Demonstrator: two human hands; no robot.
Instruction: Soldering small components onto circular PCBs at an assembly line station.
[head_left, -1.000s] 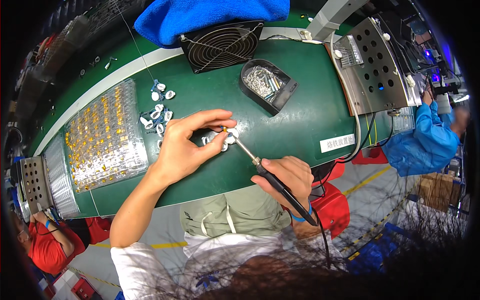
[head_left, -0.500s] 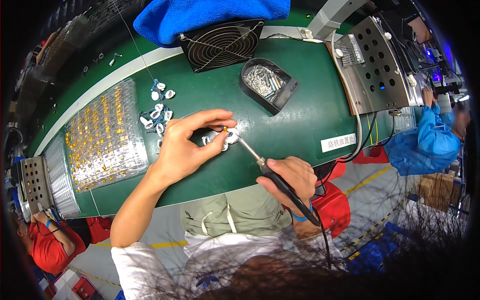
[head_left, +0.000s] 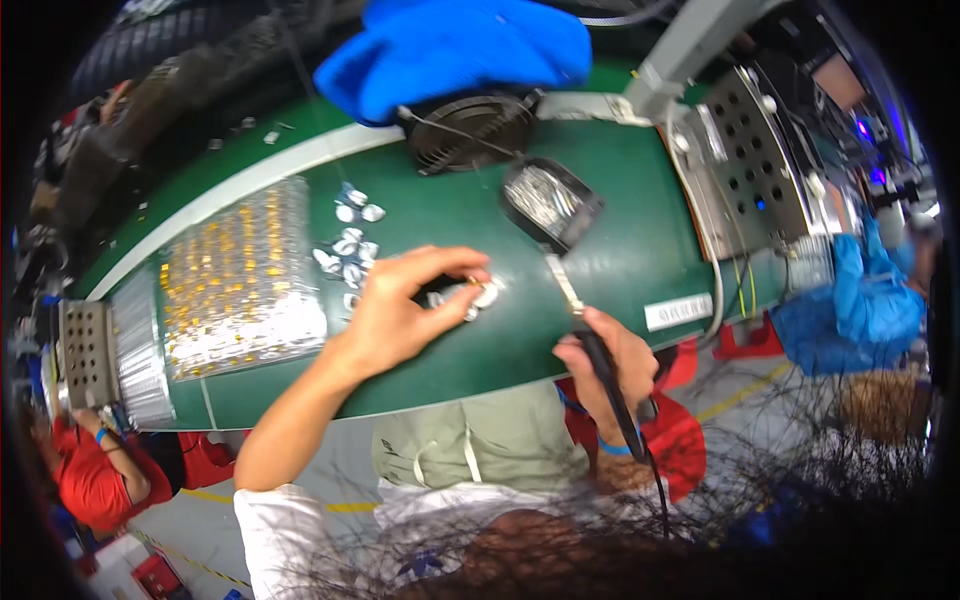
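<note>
Dozens of yellow bits are carried in a clear tray, at nine o'clock from the left hand, and at half past ten loose white parts are clustered on the counter. And at three o'clock, a small white piece is pinched, thumb and fingers nearly meeting! Judged light, stiff and probably fragile, it is best gripped gently by its edge. At two o'clock, silvery bits are held in a black bin. Below that, a soldering iron is gripped by the right hand: rigid, tip presumably hot, so only the handle should be grasped.
</note>
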